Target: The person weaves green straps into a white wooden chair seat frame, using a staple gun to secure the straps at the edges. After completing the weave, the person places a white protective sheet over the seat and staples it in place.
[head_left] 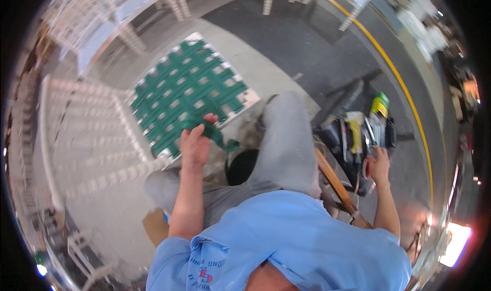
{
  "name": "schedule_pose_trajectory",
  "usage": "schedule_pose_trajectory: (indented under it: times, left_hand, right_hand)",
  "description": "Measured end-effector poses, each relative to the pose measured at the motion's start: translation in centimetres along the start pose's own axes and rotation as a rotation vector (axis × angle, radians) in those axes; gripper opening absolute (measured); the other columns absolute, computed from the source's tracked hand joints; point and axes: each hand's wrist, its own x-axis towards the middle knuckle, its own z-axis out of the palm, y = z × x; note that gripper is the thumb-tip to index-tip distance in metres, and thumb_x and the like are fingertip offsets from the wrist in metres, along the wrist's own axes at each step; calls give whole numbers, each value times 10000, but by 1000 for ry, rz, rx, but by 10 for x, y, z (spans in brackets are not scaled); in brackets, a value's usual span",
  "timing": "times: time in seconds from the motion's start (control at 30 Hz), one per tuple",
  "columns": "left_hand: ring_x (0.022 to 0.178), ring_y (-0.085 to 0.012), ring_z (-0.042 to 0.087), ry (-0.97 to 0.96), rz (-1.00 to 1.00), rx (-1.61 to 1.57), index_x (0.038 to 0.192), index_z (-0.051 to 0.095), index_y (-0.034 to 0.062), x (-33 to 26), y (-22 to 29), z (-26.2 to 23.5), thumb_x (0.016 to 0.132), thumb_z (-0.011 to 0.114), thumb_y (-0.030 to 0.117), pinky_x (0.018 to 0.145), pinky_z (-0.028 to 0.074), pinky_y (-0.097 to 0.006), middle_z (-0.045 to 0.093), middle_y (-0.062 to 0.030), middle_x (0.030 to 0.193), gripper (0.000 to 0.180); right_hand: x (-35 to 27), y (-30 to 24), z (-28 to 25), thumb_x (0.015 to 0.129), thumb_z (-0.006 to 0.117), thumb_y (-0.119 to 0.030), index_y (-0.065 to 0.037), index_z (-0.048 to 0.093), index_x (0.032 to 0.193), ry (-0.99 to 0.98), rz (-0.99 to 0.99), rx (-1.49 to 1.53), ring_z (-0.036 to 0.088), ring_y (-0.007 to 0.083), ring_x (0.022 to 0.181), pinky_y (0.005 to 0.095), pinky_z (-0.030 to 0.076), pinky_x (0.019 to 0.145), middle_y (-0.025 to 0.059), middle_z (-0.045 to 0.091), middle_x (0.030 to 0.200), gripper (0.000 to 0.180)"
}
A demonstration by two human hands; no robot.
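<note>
Evidently well advanced, the green woven webbing seat (176,81) of a white spindle-back chair (84,99) spreads out ahead and to the left of a seated worker in a blue shirt (307,240). Bands already cross in both directions over most of the frame, leaving small pale gaps between them and white wood at the far and right corners. What remains appears to lie at the near side, where a loose webbing strap (214,133) trails off the weave toward the worker's knee; whether its end is fastened cannot be told.

The left hand (195,144) is closed in a narrow pinch on that strap, thumb and fingers gathering it just above the near edge of the seat. Well apart, on the right, the right hand (378,166) reaches down to an open black tool bag (333,133), fingers curled beside a red-handled tool (366,167). Blur hides whether the hand grips the handle or only touches it, and the tool's kind is equally unclear.

Within the bag, farther off, sit a yellow tool (354,132) and a yellow-green container (380,105). A brown wooden bar (333,178) slants between the bag and the worker, while more white chairs (97,40) stand at the far left.
</note>
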Motion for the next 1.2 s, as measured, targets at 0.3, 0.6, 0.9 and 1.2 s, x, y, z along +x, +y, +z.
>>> schedule_pose_trajectory:
  times: [0.3,0.6,0.9,1.2]
  left_hand:
    - [1097,-201,633,93,505,120,1127,652,35,-36,34,86,947,698,11,1019,458,-366,660,-23,1068,188]
    - [1435,-236,377,81,689,967,1339,624,37,-85,91,79,890,611,-46,1180,323,-366,352,-140,1526,456]
    - [1168,-213,601,-71,-431,1274,1487,484,30,-96,-30,-52,856,810,262,1047,460,-326,624,-134,1309,747]
    - [1024,-185,664,-199,-580,497,1182,700,70,-62,-58,-3,991,698,244,969,498,-349,733,-19,1041,259]
  right_hand:
    - [65,-343,47,835,836,-255,-60,592,1405,-422,-787,843,611,309,1273,417,500,1047,165,629,1369,650]
    - [15,-482,51,1063,553,-180,27,662,1212,-1187,-378,1699,707,229,953,360,569,844,121,726,1062,278]
    - [99,-447,-47,1011,534,-83,16,601,1291,-1113,-380,2108,719,234,839,358,611,717,139,701,969,305]
    - [154,-381,-89,1037,602,-307,-126,615,1200,-717,-367,2207,701,227,685,387,623,635,120,695,1004,243]
